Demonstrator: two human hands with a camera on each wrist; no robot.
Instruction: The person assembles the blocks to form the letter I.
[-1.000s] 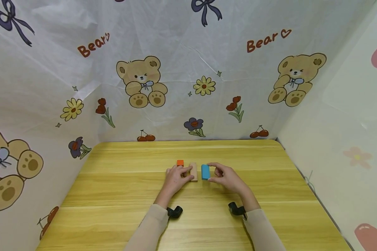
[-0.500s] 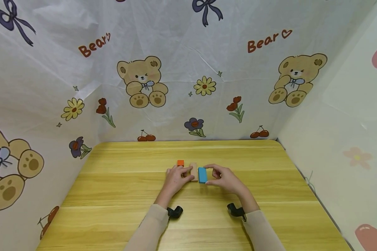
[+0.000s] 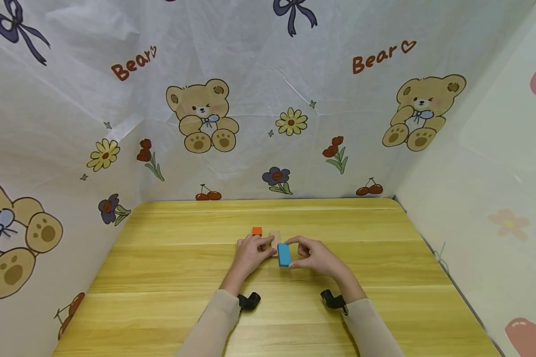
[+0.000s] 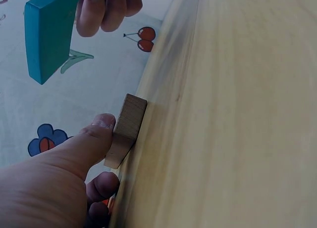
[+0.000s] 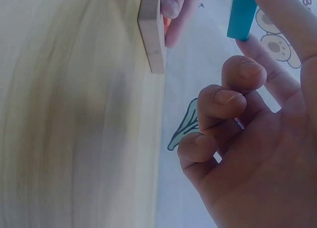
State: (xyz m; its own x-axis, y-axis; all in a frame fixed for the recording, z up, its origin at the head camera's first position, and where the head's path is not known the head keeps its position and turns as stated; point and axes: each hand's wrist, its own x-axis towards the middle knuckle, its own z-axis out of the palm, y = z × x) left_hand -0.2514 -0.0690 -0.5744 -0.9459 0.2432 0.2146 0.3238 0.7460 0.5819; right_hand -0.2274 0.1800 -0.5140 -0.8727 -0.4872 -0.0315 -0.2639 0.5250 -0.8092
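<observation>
Cloth wall: pale fabric with a cartoon bear and flower print, running from the far left and across the back, behind a table topped in yellow wood grain.
Left sleeve: beige, reaching in from the bottom edge, with a small black device at the cuff.
Left hand: low over the table, its thumb and index finger a little apart, the tips touching the wooden block; I cannot tell whether they pinch it or only rest on it.
Orange block: small, just beyond the left hand, which hides part of it.
Wooden block: plain, light and oblong, lying on the table near the orange block, its length pointing away from the person.
Blue block: oblong, held in the air; from the head view it overlaps the wooden block's near right part, but the left wrist view shows the two apart, the blue one clear above the tabletop.
Right hand: holding the blue block, thumb at the near end and index finger at the far end, the other three fingers curled toward the palm.
Right sleeve: beige, a second black device at its cuff.
Right wall: pale, with a pink print.
</observation>
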